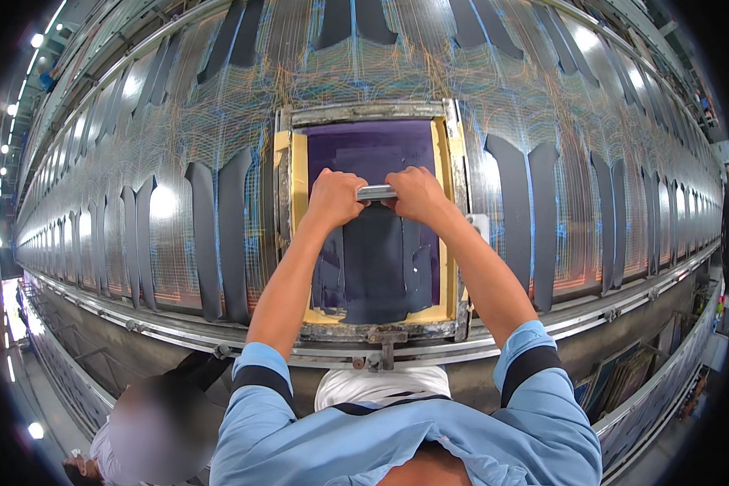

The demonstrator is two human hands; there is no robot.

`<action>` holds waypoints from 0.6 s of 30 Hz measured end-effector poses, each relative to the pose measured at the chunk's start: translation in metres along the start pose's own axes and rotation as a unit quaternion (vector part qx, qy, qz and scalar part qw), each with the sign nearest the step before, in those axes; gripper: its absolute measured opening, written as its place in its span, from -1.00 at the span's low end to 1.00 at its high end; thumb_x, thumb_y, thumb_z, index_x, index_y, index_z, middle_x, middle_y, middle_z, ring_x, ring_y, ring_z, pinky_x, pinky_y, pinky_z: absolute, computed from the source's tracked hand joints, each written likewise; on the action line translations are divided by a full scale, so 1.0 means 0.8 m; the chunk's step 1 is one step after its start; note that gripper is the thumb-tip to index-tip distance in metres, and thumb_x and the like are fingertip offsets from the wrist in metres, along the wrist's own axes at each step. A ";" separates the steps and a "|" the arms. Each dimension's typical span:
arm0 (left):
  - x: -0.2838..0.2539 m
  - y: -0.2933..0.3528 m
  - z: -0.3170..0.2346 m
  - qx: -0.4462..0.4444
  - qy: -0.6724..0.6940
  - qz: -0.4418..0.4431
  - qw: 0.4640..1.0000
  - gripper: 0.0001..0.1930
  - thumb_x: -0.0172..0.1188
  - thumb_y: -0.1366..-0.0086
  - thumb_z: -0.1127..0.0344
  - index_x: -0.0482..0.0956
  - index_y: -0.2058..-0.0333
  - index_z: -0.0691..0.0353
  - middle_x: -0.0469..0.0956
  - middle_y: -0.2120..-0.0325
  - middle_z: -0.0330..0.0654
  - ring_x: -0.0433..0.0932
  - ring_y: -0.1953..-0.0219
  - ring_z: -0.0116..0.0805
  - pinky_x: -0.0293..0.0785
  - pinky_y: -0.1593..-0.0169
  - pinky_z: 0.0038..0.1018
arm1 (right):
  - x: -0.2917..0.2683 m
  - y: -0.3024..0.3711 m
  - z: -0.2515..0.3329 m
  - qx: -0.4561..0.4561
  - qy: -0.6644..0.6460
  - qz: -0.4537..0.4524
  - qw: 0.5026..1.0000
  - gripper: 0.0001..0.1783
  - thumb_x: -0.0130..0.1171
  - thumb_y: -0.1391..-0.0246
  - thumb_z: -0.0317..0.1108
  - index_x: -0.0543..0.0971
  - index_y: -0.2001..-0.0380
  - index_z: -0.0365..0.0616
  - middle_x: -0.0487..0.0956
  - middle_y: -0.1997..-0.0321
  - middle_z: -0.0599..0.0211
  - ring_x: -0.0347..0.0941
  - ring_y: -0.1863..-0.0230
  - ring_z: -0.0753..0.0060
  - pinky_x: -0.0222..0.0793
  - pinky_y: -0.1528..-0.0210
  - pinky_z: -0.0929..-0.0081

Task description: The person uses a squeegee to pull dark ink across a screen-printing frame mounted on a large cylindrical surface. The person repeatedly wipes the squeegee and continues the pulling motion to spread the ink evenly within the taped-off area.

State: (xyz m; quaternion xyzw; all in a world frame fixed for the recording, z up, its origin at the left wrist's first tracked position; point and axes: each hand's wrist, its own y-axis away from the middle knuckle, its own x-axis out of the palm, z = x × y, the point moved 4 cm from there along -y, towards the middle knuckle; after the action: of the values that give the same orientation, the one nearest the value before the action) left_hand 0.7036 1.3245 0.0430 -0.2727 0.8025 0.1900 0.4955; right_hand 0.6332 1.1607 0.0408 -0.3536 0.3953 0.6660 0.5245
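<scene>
My left hand (337,197) and my right hand (418,193) are both closed around the grey handle of a squeegee (377,192), one at each end. The squeegee stands across the mesh of a screen printing frame (373,112), near its middle. Dark ink (374,267) coats the mesh on the near side of the squeegee, down to the front edge. Beyond it, the mesh (373,146) looks purple. Yellow tape (299,166) lines the inner sides of the frame. The squeegee's blade is hidden under my hands and the handle.
Dark cut fabric pieces (206,235) lie in rows along a long, shiny table marked with coloured lines. A metal rail (567,326) runs along its near edge. Several flat frames (620,373) lean below at the right. Another person (158,429) is at the lower left.
</scene>
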 end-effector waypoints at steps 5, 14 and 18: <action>0.035 0.144 -0.068 0.014 -0.022 0.038 0.999 -0.85 0.42 0.04 0.28 0.68 0.43 0.02 0.66 0.43 -0.26 0.63 0.29 -0.22 0.36 0.11 -0.24 | 0.056 0.132 0.065 -0.063 0.020 -0.055 0.996 -0.75 0.43 0.33 -0.38 0.59 0.48 -0.09 0.63 0.48 0.28 0.59 0.23 0.16 0.36 0.00 0.18; 0.010 0.065 -0.029 0.078 -0.038 -0.045 0.995 -0.95 0.35 -0.02 0.28 0.66 0.49 0.00 0.63 0.52 -0.24 0.60 0.40 -0.16 0.28 0.19 -0.20 | 0.011 0.063 0.034 -0.053 0.048 -0.069 0.995 -0.78 0.46 0.21 -0.28 0.61 0.49 -0.05 0.64 0.49 0.20 0.61 0.31 0.08 0.39 0.06 0.15; -0.004 -0.006 0.007 0.050 -0.029 -0.020 0.998 -0.91 0.39 -0.04 0.21 0.66 0.52 -0.02 0.63 0.53 -0.27 0.61 0.38 -0.18 0.28 0.20 -0.22 | -0.003 -0.013 -0.004 -0.024 0.018 -0.026 0.999 -0.78 0.47 0.12 -0.23 0.64 0.44 -0.05 0.67 0.45 0.17 0.63 0.30 0.02 0.40 0.07 0.10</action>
State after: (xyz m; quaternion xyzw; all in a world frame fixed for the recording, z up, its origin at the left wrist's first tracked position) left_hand 0.7115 1.3243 0.0430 -0.2582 0.7907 0.1475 0.5351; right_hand 0.6442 1.1584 0.0399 -0.3883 0.3790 0.6552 0.5256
